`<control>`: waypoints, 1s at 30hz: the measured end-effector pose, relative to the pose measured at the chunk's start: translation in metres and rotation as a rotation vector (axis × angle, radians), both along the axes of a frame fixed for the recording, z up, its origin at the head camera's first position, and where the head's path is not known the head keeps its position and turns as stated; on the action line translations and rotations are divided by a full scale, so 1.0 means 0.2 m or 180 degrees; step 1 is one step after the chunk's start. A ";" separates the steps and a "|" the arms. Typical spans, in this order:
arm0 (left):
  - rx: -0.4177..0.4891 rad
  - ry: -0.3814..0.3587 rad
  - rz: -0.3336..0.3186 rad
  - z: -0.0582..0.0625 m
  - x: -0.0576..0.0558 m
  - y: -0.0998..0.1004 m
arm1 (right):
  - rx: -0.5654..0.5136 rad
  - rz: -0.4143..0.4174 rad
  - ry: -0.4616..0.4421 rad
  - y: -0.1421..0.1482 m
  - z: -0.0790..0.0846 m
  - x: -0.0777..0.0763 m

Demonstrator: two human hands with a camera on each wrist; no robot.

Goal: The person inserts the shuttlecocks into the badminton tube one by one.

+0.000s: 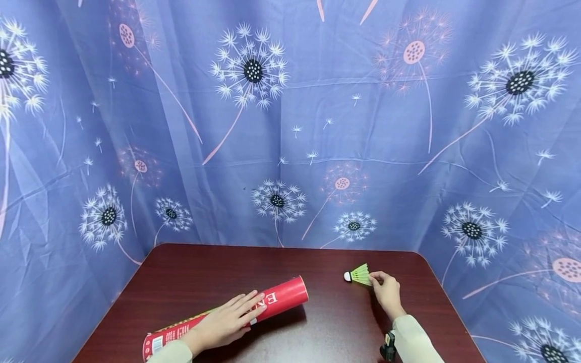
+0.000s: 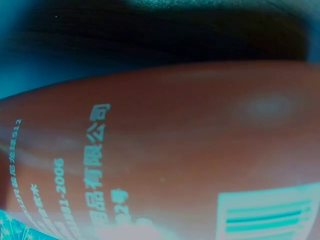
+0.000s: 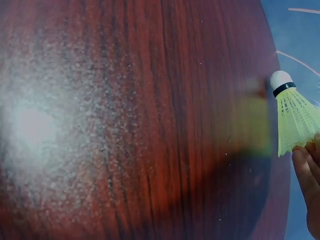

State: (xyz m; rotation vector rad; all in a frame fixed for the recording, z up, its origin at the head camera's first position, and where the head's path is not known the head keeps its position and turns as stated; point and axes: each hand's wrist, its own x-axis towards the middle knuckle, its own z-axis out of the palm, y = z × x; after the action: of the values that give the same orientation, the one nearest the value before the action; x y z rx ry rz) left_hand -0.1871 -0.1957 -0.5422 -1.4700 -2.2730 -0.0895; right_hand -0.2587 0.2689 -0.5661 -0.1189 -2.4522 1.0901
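Observation:
On the right of the head view, my right hand [image 1: 387, 292] pinches the skirt edge of a yellow-green shuttlecock [image 1: 360, 275]. Its white cork head points left, with a black band behind it. The right wrist view also shows the shuttlecock [image 3: 295, 117] at its right side, fingertips at the skirt's rim. My left hand [image 1: 227, 317] rests on top of a red shuttlecock tube [image 1: 286, 298] with its fingers extended across it. The tube lies slanted on the table, one end toward the front left. White print and a barcode show on the tube [image 2: 190, 135] in the left wrist view.
Both hands are over a dark reddish-brown wooden table [image 1: 336, 322] with rounded far corners. A blue curtain [image 1: 317, 126] with dandelion prints hangs behind it and along both sides. A small black device [image 1: 388, 347] sits at the right wrist.

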 end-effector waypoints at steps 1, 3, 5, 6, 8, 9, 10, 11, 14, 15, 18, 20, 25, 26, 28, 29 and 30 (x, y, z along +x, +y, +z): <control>0.0000 0.0013 0.0002 0.00 0.00 0.00 | 0.0002 0.0009 0.0012 0.00 0.00 0.00; 0.0005 0.0063 0.0000 0.00 0.00 0.00 | -0.0004 0.0043 0.0054 -0.01 0.01 0.00; 0.0013 0.0049 0.0017 0.01 0.00 0.00 | -0.0022 0.0099 0.0122 -0.02 0.01 0.00; 0.0018 0.0039 0.0019 0.01 0.00 0.00 | -0.0027 0.0120 0.0151 -0.02 0.02 0.00; 0.0024 0.0015 0.0013 0.01 0.00 0.00 | -0.0047 0.0155 0.0219 -0.03 0.03 0.00; 0.0022 -0.0007 0.0015 0.01 0.00 0.00 | -0.0060 0.0165 0.0244 -0.04 0.03 0.00; 0.0023 -0.0022 0.0016 0.01 0.00 0.00 | -0.0065 0.0177 0.0276 -0.04 0.04 0.00; 0.0024 -0.0014 0.0005 0.01 0.00 0.00 | -0.0090 0.0183 0.0291 -0.05 0.05 0.00; 0.0042 0.0003 0.0001 0.01 -0.01 0.00 | -0.0137 0.0216 0.0336 -0.08 0.08 0.01; 0.0048 0.0013 0.0007 0.01 -0.01 0.00 | -0.0157 0.0242 0.0353 -0.08 0.09 0.01; 0.0074 0.0091 -0.0010 0.01 -0.01 0.00 | -0.0215 0.0333 0.0427 -0.12 0.12 0.01; 0.0076 0.0142 -0.0015 0.02 -0.01 0.00 | -0.0279 0.0403 0.0489 -0.14 0.13 0.02; 0.0050 0.0121 0.0006 0.02 -0.02 0.00 | -0.0447 0.0608 0.0628 -0.22 0.15 0.03; 0.0041 0.0107 0.0016 0.02 -0.02 0.00 | -0.0481 0.0650 0.0651 -0.24 0.16 0.03; 0.0045 0.0104 0.0011 0.02 -0.02 0.00 | -0.0534 0.0732 0.0684 -0.28 0.16 0.04; 0.0039 0.0116 0.0008 0.03 -0.02 0.00 | -0.0564 0.0773 0.0698 -0.30 0.17 0.05; 0.0032 0.0134 0.0009 0.03 -0.02 0.00 | -0.0598 0.0811 0.0709 -0.31 0.18 0.05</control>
State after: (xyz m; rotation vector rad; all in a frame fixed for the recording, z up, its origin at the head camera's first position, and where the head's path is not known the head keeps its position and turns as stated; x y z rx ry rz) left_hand -0.1921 -0.1957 -0.5366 -1.4501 -2.2379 -0.0683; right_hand -0.2484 0.2060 -0.5310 0.2508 -2.2045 1.3619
